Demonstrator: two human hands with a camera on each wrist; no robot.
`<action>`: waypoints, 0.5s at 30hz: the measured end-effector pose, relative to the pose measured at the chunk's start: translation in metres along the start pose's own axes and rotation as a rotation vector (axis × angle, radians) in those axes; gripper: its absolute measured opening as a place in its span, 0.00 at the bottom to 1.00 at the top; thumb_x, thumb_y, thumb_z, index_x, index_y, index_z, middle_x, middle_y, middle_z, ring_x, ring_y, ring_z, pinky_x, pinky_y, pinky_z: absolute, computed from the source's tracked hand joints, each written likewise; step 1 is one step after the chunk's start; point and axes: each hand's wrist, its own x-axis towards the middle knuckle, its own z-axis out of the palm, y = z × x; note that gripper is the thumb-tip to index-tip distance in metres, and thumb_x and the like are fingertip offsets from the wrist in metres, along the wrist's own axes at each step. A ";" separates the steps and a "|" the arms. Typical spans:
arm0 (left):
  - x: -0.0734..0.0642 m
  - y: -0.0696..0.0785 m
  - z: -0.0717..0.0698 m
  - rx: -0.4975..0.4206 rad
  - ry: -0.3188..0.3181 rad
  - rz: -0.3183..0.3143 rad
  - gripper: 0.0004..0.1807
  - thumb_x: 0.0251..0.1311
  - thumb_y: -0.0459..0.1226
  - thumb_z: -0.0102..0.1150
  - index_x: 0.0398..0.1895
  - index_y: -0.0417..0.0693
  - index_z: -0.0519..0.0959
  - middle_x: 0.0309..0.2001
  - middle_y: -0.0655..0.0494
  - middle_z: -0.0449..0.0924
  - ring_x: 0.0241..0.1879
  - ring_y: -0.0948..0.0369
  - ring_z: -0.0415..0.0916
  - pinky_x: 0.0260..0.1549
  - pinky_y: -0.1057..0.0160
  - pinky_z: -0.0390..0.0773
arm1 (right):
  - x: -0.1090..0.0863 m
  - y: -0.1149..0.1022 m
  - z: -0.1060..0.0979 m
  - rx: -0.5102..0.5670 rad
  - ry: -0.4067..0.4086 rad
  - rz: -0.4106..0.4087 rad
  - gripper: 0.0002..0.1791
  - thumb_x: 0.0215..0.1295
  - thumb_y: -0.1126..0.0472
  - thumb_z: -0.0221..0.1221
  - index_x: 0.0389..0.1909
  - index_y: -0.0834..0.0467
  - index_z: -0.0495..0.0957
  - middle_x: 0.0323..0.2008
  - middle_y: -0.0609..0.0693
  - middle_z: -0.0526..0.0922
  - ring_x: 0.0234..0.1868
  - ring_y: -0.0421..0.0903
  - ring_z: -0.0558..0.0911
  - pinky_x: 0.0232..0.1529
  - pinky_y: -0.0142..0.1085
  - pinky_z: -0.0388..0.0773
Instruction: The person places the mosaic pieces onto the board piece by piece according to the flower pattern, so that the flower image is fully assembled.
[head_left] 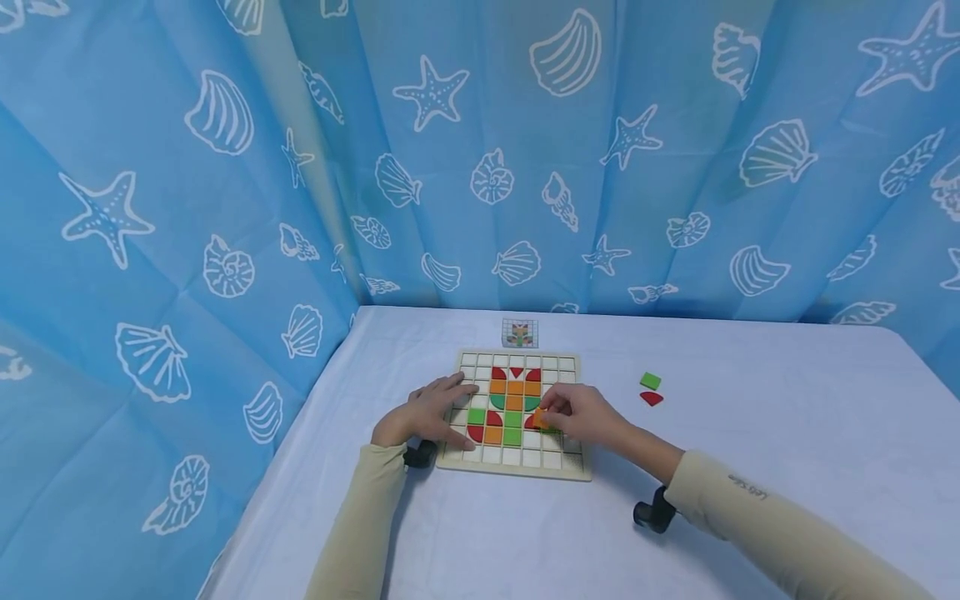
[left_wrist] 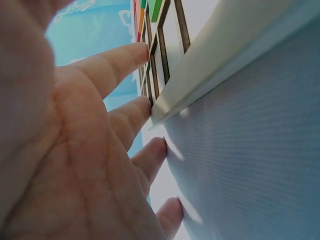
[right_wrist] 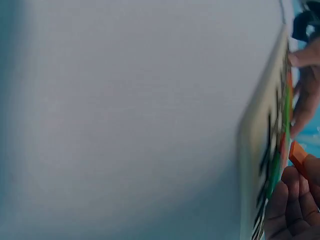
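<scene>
A square wooden grid board [head_left: 513,472] lies on the table, filled with white, red, orange and green tiles. My right hand [head_left: 581,410] pinches an orange square tile [head_left: 539,419] between thumb and fingers over the right part of the pattern. In the right wrist view that orange tile [right_wrist: 298,154] is tilted and held just off the board's face. My left hand [head_left: 429,410] spreads over the board's left edge, fingers fairly straight. In the left wrist view two fingertips touch the grid and two others reach the cloth beside the board.
A small pattern card [head_left: 520,332] stands behind the board. To the right, a green square tile [head_left: 650,381] and a red quarter-round tile [head_left: 652,399] lie on the white tablecloth [head_left: 787,400]. A blue shell-print curtain [head_left: 480,167] hangs behind and at left.
</scene>
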 end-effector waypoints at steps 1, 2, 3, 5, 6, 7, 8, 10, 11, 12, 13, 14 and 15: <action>0.000 0.000 0.000 -0.002 0.000 -0.001 0.51 0.49 0.54 0.73 0.76 0.61 0.58 0.80 0.52 0.45 0.78 0.47 0.42 0.71 0.36 0.48 | -0.001 -0.001 0.002 -0.004 -0.011 -0.006 0.04 0.64 0.61 0.66 0.38 0.53 0.81 0.30 0.44 0.80 0.33 0.42 0.76 0.35 0.29 0.76; 0.000 0.000 0.000 0.000 -0.006 -0.005 0.51 0.49 0.54 0.73 0.76 0.62 0.58 0.80 0.53 0.44 0.78 0.47 0.41 0.72 0.36 0.48 | -0.001 -0.001 0.004 -0.007 -0.021 -0.014 0.04 0.64 0.61 0.66 0.37 0.53 0.81 0.30 0.43 0.80 0.33 0.42 0.76 0.35 0.29 0.76; 0.000 0.000 0.000 -0.002 -0.007 -0.006 0.51 0.49 0.54 0.73 0.76 0.62 0.57 0.80 0.53 0.44 0.78 0.47 0.41 0.71 0.36 0.48 | -0.002 -0.001 0.006 -0.011 -0.030 -0.021 0.04 0.63 0.60 0.66 0.37 0.53 0.81 0.30 0.42 0.80 0.33 0.41 0.76 0.36 0.29 0.77; -0.001 0.001 -0.001 -0.013 0.002 -0.003 0.51 0.48 0.54 0.73 0.76 0.62 0.58 0.80 0.52 0.45 0.78 0.47 0.42 0.71 0.35 0.48 | -0.004 -0.003 0.009 -0.021 -0.043 -0.043 0.04 0.63 0.60 0.66 0.37 0.53 0.81 0.30 0.42 0.81 0.33 0.41 0.76 0.36 0.29 0.77; 0.000 0.001 -0.001 -0.017 0.004 -0.002 0.51 0.48 0.55 0.74 0.76 0.61 0.59 0.80 0.52 0.45 0.78 0.47 0.42 0.71 0.35 0.49 | -0.005 -0.004 0.010 -0.022 -0.048 -0.051 0.04 0.63 0.60 0.66 0.37 0.53 0.81 0.30 0.42 0.81 0.33 0.41 0.77 0.36 0.29 0.77; 0.000 0.000 -0.001 -0.017 0.002 -0.005 0.51 0.48 0.55 0.73 0.76 0.62 0.58 0.80 0.53 0.45 0.78 0.47 0.41 0.71 0.36 0.48 | -0.005 -0.004 0.010 -0.024 -0.052 -0.058 0.04 0.64 0.60 0.66 0.37 0.53 0.81 0.31 0.41 0.81 0.33 0.40 0.77 0.36 0.29 0.77; 0.000 0.000 -0.001 -0.020 0.006 -0.003 0.51 0.48 0.55 0.74 0.76 0.62 0.59 0.80 0.53 0.45 0.78 0.47 0.42 0.71 0.35 0.49 | -0.006 -0.005 0.011 -0.027 -0.055 -0.065 0.04 0.64 0.60 0.66 0.37 0.53 0.81 0.31 0.41 0.81 0.33 0.40 0.77 0.36 0.29 0.77; 0.001 -0.001 -0.001 -0.023 0.011 -0.001 0.51 0.48 0.55 0.74 0.76 0.62 0.59 0.80 0.53 0.46 0.78 0.47 0.42 0.71 0.36 0.49 | -0.007 -0.007 0.012 -0.042 -0.060 -0.081 0.04 0.64 0.60 0.66 0.37 0.53 0.81 0.31 0.41 0.82 0.32 0.39 0.77 0.35 0.29 0.77; 0.001 -0.001 0.000 -0.020 0.010 0.000 0.51 0.48 0.54 0.74 0.76 0.62 0.59 0.80 0.52 0.46 0.78 0.47 0.42 0.71 0.35 0.49 | -0.007 -0.008 0.013 -0.050 -0.062 -0.087 0.04 0.63 0.60 0.66 0.37 0.53 0.81 0.31 0.41 0.82 0.32 0.39 0.77 0.35 0.28 0.77; 0.001 -0.001 0.000 -0.020 0.008 -0.001 0.51 0.48 0.54 0.74 0.76 0.62 0.59 0.80 0.53 0.46 0.78 0.47 0.42 0.71 0.35 0.49 | -0.007 -0.008 0.013 -0.056 -0.064 -0.091 0.04 0.63 0.60 0.66 0.37 0.54 0.81 0.31 0.41 0.82 0.32 0.39 0.77 0.35 0.28 0.77; 0.001 -0.001 0.000 -0.021 0.009 0.000 0.51 0.48 0.54 0.74 0.76 0.62 0.59 0.80 0.53 0.46 0.78 0.47 0.42 0.71 0.35 0.49 | -0.007 -0.009 0.014 -0.066 -0.065 -0.095 0.05 0.63 0.60 0.66 0.37 0.54 0.81 0.31 0.41 0.82 0.32 0.38 0.77 0.35 0.29 0.77; 0.001 -0.001 0.000 -0.023 0.011 0.000 0.51 0.48 0.54 0.74 0.75 0.61 0.60 0.80 0.52 0.46 0.78 0.47 0.42 0.71 0.35 0.49 | -0.007 -0.010 0.015 -0.074 -0.066 -0.094 0.05 0.63 0.60 0.67 0.37 0.53 0.81 0.31 0.41 0.82 0.32 0.38 0.77 0.35 0.29 0.77; 0.001 -0.001 0.000 -0.023 0.009 -0.002 0.51 0.48 0.54 0.74 0.76 0.61 0.59 0.80 0.53 0.46 0.78 0.47 0.42 0.71 0.35 0.49 | -0.007 -0.011 0.015 -0.085 -0.066 -0.090 0.04 0.63 0.60 0.67 0.36 0.53 0.81 0.31 0.41 0.82 0.32 0.38 0.76 0.35 0.29 0.77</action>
